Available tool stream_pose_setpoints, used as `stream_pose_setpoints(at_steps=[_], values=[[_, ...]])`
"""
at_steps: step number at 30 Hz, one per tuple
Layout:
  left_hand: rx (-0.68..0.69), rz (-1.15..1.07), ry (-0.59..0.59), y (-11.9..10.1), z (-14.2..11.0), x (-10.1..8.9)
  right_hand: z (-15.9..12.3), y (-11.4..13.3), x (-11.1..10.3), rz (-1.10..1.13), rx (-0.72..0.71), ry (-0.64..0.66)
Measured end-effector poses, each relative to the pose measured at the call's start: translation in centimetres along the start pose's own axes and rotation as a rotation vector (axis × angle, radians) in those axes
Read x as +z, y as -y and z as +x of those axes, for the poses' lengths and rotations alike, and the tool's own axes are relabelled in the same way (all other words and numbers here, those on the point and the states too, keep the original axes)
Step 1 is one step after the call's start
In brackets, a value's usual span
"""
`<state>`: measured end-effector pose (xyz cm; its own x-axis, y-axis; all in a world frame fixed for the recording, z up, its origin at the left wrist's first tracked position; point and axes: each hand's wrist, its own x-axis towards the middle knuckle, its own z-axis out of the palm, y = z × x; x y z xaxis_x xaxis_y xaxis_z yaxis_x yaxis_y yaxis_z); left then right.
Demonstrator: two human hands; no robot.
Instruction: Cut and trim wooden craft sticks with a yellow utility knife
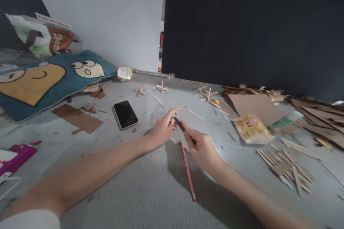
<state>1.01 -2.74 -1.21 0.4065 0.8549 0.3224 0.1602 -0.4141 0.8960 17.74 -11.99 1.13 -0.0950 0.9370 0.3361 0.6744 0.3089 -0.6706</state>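
My left hand [160, 131] pinches a small wooden craft stick [173, 113], mostly covered by the fingers. In my right hand [204, 150] is a dark, slim craft knife [180, 124] with a bit of yellow near the grip. Its tip meets the stick at my left fingertips; whether it cuts in cannot be made out. Below the hands lies a red patterned pencil [187, 171] on the grey table. Just beyond the fingers rests a loose craft stick [195, 115], and farther back stands a small crossed-stick piece [162, 87].
A phone [125, 114] and brown cardboard [77, 118] lie to the left, before a teal cushion [59, 78]. A purple glue gun [17, 157] sits at the left edge. On the right are a tissue pack [253, 128], glue stick [286, 120] and craft-stick pile [285, 168].
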Motion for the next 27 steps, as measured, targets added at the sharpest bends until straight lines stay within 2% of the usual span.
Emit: stream_pose_setpoints(at_steps=[6,12,17,23,27], values=[[-0.137,-0.068,0.032,-0.4,0.0,0.2,0.1,0.1,0.1,0.009,0.014,0.015],[-0.092,0.058,0.037,-0.6,-0.1,0.0,-0.1,0.5,0.0,0.019,0.076,0.031],[-0.19,-0.008,0.019,-0.7,-0.2,0.2,-0.1,0.6,0.2,0.026,0.073,0.04],[-0.105,0.079,0.026,-0.2,-0.2,0.2,0.0,1.1,0.2,0.049,0.135,0.045],[-0.17,0.023,0.01,-0.4,-0.2,0.5,0.2,1.3,0.2,0.07,0.154,0.053]])
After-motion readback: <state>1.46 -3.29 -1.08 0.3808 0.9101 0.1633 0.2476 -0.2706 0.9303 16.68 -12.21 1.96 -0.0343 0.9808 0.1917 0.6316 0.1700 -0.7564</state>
